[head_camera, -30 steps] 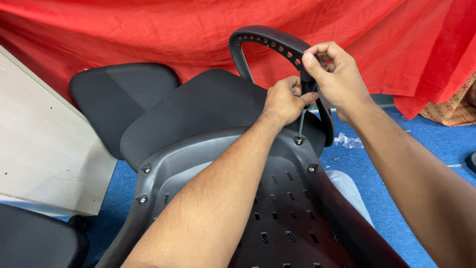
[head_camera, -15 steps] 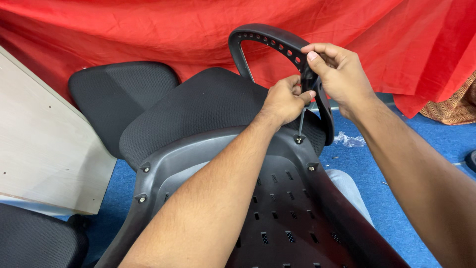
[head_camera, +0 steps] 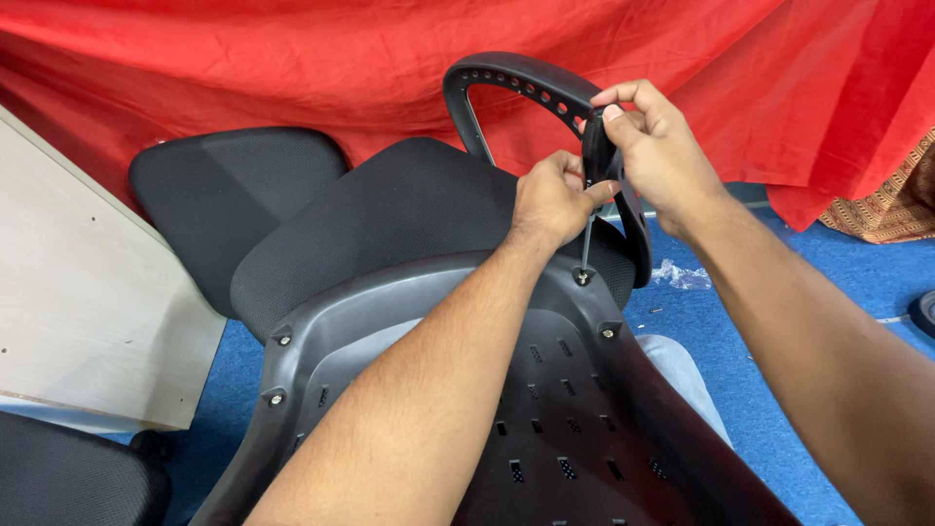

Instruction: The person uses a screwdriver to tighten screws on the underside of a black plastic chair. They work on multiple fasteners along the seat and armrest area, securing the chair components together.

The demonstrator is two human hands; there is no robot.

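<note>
Both hands closed on thin metal hex key: left hand (head_camera: 553, 198) on shaft, right hand (head_camera: 654, 146) atop. Key (head_camera: 585, 244) in bolt (head_camera: 582, 278) at black plastic seat-shell (head_camera: 409, 321) edge, by curved armrest (head_camera: 545, 83). Risk: tilt slips key, rounds bolt.

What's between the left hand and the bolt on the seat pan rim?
In the head view, only the thin metal shaft of the hex key, running down from the left hand to the bolt on the seat pan.
</note>
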